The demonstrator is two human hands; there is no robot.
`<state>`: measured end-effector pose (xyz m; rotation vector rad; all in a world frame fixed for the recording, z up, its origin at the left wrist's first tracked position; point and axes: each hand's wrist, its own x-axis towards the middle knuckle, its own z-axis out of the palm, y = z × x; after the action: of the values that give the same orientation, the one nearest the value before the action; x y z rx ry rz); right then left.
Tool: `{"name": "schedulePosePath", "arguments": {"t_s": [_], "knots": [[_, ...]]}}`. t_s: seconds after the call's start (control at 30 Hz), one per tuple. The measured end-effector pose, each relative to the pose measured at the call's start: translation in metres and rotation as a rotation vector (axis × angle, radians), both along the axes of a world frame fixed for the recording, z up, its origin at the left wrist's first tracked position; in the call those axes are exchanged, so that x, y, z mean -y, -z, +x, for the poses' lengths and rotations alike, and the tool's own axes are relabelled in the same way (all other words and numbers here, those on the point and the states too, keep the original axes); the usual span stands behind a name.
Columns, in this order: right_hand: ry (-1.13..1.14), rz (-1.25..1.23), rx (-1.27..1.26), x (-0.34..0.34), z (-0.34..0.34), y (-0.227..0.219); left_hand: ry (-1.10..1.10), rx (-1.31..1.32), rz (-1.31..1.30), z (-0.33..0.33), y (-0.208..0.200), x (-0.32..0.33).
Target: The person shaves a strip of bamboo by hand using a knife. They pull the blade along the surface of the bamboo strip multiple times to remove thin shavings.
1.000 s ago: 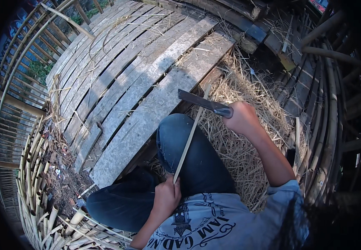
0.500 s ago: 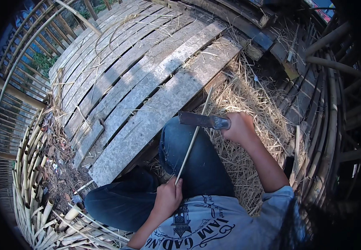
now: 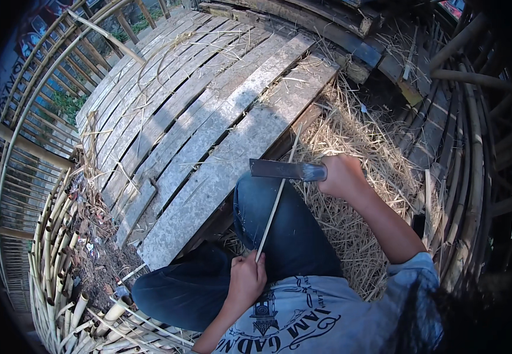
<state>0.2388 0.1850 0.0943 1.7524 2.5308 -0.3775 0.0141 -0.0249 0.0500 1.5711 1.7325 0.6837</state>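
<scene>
My left hand (image 3: 247, 275) is closed around the lower end of a thin pale bamboo strip (image 3: 273, 212), close to my shirt. From there the strip slants up and away across my raised knee (image 3: 294, 236). My right hand (image 3: 341, 175) grips the handle end of a broad, square-ended knife (image 3: 279, 170). Its dark blade points left and lies across the strip, above the knee; whether it bites into the strip cannot be made out. Most of the knife's handle is hidden in my fist.
A slatted wooden platform (image 3: 220, 147) with loose shavings lies ahead. Pale bamboo shavings (image 3: 350, 230) heap on the ground at my right. Cut bamboo poles (image 3: 55, 253) are piled at the left, by a bamboo fence (image 3: 37, 159). Long bamboo poles (image 3: 474, 165) run along the right side.
The view has shifted slightly. The knife blade has turned a little nearer to level on the bamboo strip. Both hands keep their holds.
</scene>
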Motion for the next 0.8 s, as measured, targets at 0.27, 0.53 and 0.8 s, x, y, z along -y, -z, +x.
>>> {"name": "schedulePosePath", "arguments": {"t_s": [0.27,0.53,0.8], "knots": [[-0.05,0.056,-0.038,0.0,-0.001,0.0,-0.004,0.036,0.029,0.004,0.007,-0.002],[-0.121,0.045,-0.059,0.001,-0.006,-0.003,-0.008,0.066,-0.031,0.0,0.006,0.0],[-0.114,0.117,-0.118,-0.008,-0.006,0.007,0.016,0.106,-0.08,-0.002,0.002,-0.002]]}}
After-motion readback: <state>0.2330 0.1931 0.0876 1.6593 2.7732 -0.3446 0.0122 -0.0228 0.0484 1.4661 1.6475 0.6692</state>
